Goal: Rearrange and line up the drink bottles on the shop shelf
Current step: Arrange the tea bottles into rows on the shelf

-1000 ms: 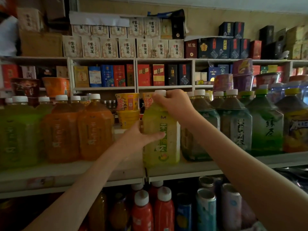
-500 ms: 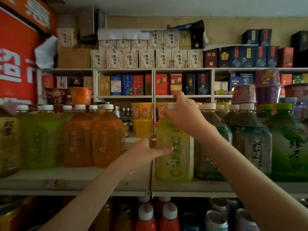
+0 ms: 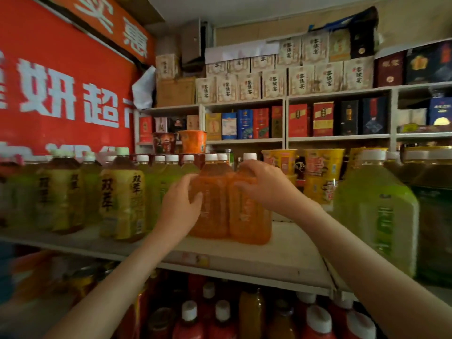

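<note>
Two orange drink bottles with white caps stand side by side in the middle of the pale shelf point(image 3: 288, 255). My left hand point(image 3: 182, 204) wraps the left orange bottle point(image 3: 212, 211) at its side. My right hand point(image 3: 266, 187) lies over the shoulder of the right orange bottle point(image 3: 249, 221). To the left stand yellow-green bottles point(image 3: 122, 199) with black characters. A large light-green bottle point(image 3: 376, 216) stands at the right, apart from the orange pair.
Yellow instant-noodle cups point(image 3: 320, 167) stand behind the orange bottles. A gap of shelf lies between the orange pair and the green bottle. Red-capped bottles point(image 3: 315, 321) fill the shelf below. Boxes line the upper shelves. A red sign point(image 3: 63, 94) covers the left wall.
Both hands have let go of the light-green bottle and moved left onto the two orange bottles. The view has swung left, bringing the red sign into sight.
</note>
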Available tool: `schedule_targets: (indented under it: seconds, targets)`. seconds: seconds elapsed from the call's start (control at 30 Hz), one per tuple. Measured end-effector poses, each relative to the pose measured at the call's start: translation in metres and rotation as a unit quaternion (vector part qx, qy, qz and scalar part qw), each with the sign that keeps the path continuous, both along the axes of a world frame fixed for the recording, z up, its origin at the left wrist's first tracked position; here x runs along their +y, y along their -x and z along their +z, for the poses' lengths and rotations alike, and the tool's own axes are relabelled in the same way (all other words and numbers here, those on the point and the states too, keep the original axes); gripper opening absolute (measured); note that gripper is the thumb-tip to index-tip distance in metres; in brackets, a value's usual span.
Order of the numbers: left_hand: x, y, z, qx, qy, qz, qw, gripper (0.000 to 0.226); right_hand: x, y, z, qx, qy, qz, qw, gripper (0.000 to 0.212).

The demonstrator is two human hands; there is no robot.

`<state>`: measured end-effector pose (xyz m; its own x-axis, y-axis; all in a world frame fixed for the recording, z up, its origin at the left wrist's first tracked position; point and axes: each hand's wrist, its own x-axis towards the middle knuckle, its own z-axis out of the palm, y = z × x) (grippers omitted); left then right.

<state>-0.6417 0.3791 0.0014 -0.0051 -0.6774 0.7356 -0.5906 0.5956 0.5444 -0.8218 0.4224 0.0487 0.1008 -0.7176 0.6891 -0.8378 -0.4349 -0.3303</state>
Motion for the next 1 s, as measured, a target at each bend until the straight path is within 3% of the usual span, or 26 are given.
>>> schedule_targets:
  seconds: [0.1,0.2,0.4,0.57,0.63,0.73,1.0]
  targets:
    - [-0.018,-0.031,-0.007,-0.002,-0.06,0.017,0.998,0.045,-0.02,-0.016,-0.007,0.004,-0.014,-0.03,0.999,0.057]
    - [-0.032,-0.052,-0.013,0.008,-0.085,0.008,0.996,0.047,-0.035,-0.024,-0.008,-0.019,0.045,-0.074,0.996,0.057]
    - [-0.035,-0.046,-0.005,-0.004,-0.003,-0.022,1.0,0.035,-0.039,-0.01,0.002,-0.037,0.047,-0.181,0.982,0.055]
    - [-0.02,0.006,0.005,-0.023,-0.028,-0.195,0.98,0.022,0.004,0.013,0.019,0.057,0.153,-0.309,0.937,0.042]
    - [-0.011,0.033,0.008,-0.033,-0.081,-0.296,0.951,0.022,0.028,0.03,0.026,0.07,0.147,-0.376,0.912,0.04]
    - [0.002,0.072,0.007,-0.071,-0.123,-0.368,0.919,0.028,0.058,0.058,0.029,0.059,0.078,-0.46,0.883,0.04]
    - [0.028,0.133,0.008,-0.089,-0.157,-0.461,0.869,0.033,0.083,0.104,0.024,-0.085,0.011,-0.368,0.926,0.046]
